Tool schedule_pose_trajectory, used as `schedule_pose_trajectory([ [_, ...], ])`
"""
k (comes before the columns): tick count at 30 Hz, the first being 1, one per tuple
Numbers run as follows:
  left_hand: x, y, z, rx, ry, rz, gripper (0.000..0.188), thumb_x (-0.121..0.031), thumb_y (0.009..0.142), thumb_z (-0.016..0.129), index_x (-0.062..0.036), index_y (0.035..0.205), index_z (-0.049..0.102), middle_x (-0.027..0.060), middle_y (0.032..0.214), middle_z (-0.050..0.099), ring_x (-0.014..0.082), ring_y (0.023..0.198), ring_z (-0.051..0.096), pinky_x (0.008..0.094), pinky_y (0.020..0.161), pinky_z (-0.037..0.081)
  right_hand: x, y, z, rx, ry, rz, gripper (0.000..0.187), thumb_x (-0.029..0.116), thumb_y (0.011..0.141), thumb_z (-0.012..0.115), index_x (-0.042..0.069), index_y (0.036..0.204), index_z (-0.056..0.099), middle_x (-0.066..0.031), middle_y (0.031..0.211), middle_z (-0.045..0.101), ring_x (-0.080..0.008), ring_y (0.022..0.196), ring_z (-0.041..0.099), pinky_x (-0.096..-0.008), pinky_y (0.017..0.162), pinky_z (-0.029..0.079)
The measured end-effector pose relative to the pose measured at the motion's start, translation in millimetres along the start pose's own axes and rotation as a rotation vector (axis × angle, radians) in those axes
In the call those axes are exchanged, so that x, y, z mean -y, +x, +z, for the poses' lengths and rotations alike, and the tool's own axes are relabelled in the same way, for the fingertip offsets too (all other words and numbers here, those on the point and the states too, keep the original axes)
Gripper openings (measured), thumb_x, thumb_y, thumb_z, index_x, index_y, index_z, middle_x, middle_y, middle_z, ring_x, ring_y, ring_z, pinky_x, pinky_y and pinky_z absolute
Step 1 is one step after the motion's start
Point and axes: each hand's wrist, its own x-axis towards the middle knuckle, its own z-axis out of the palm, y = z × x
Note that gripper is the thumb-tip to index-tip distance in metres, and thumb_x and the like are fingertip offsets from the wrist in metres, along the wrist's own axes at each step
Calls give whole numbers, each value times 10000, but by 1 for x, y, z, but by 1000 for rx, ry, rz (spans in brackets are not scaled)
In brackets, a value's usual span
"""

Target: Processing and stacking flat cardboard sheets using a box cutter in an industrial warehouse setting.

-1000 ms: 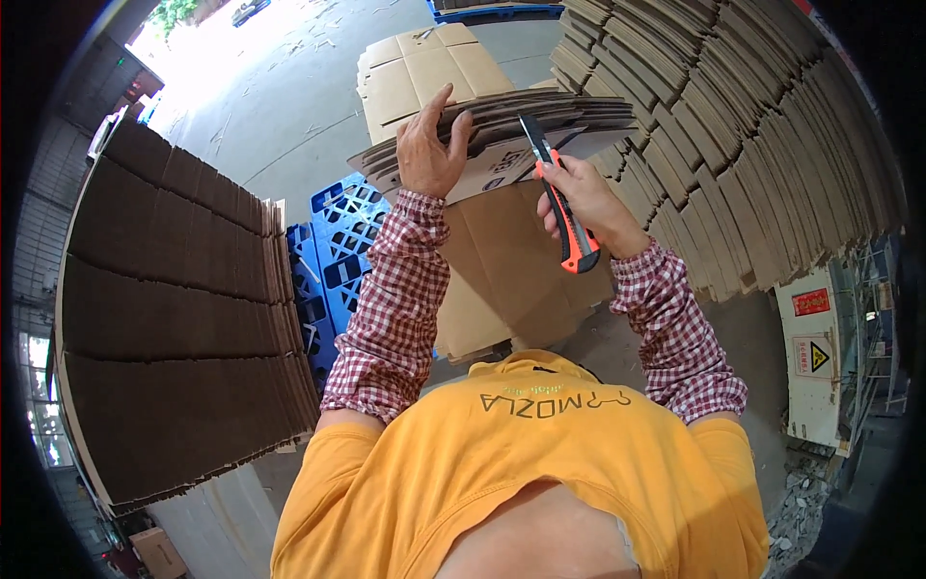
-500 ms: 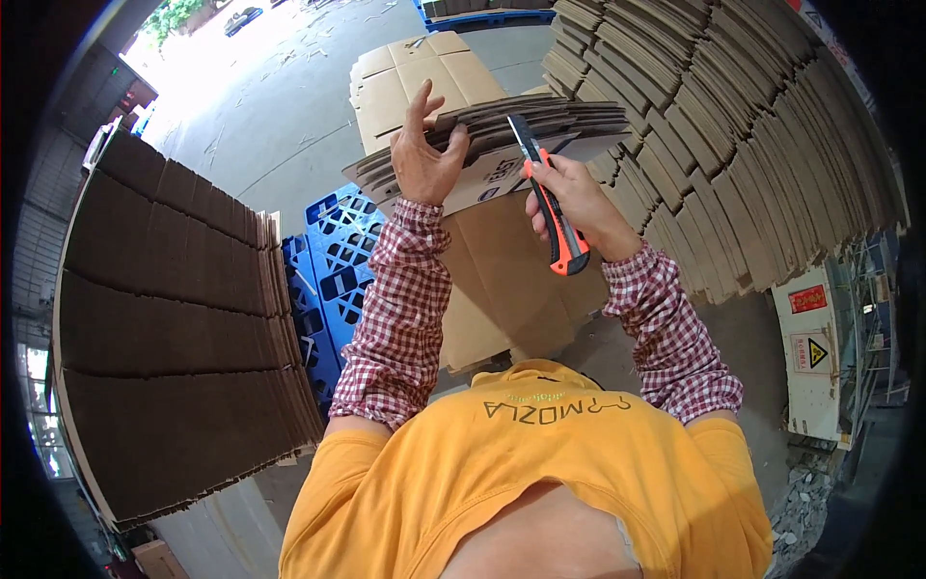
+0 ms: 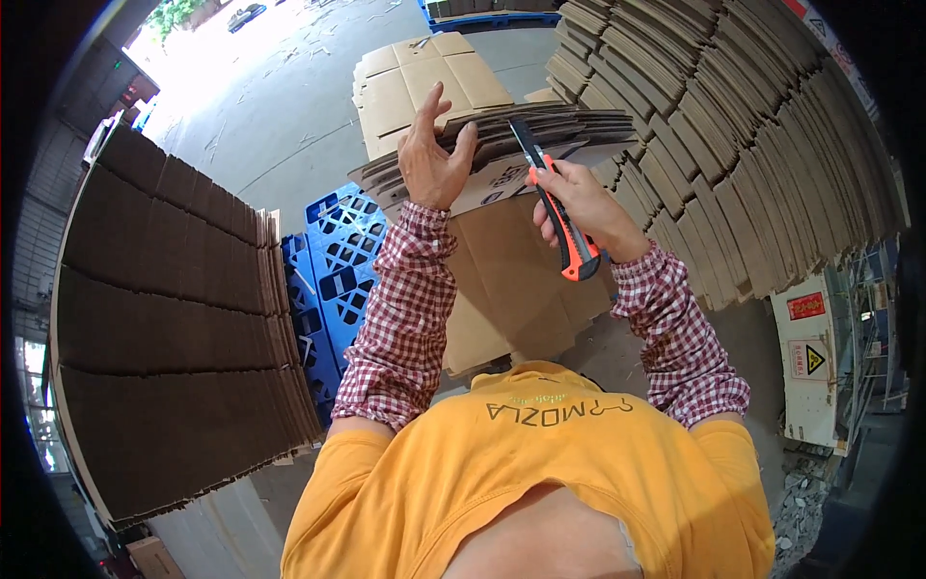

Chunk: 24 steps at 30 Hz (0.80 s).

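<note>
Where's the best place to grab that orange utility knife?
Grip the utility knife by its orange handle at the near end, coming from the right, as the right hand does. The dark blade points away toward the stacked cardboard.

A bundle of flattened cartons (image 3: 540,145) lies at twelve o'clock, the left hand (image 3: 434,159) resting on its near edge and the right hand (image 3: 579,198) just right of it, gripping a utility knife (image 3: 552,198). Plastic pallets (image 3: 333,275) stand at ten o'clock, a cardboard stack (image 3: 164,328) at nine, and stacked sheets (image 3: 752,135) at two.
</note>
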Motion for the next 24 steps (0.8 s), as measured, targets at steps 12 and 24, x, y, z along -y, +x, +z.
schedule_pose_trajectory([
  [12, -1, 11, 5, -60, 7, -145, 539, -236, 686, 613, -166, 1210, 512, 45, 1041, 621, 161, 778, 579, 342, 836, 357, -3, -5, 7, -36, -39, 22, 327, 357, 918, 454, 41, 1003, 451, -77, 631, 573, -111, 446, 555, -243, 379, 470],
  [24, 1, 16, -1, -40, 19, -57, 700, -188, 655, 589, -176, 1327, 395, 116, 1109, 603, 149, 599, 565, 311, 625, 493, -18, 9, 6, -265, 164, -277, 288, 309, 931, 454, 39, 1029, 482, -63, 660, 569, -124, 444, 559, -253, 377, 464],
])
